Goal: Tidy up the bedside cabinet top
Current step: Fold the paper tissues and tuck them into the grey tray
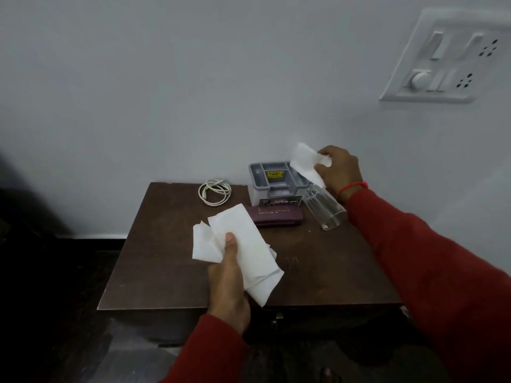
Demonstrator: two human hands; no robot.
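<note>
Tissues seem to be getting gathered first: the left hand (226, 283) has its fingers and thumb curled round a crumpled tissue wad (243, 250) over the cabinet top (318, 275), while the right hand (338, 170) pinches a smaller tissue (304, 161) lifted just above the clear bottle (325, 207) and beside the grey organiser (276, 181), probably clearing trash.

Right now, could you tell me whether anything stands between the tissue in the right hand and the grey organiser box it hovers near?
Nothing visible does. The right hand pinches a tissue just above the right rim of the grey organiser box, with open air between. The clear bottle lies lower, to the box's right. The left hand holds another tissue nearer the front.
</note>
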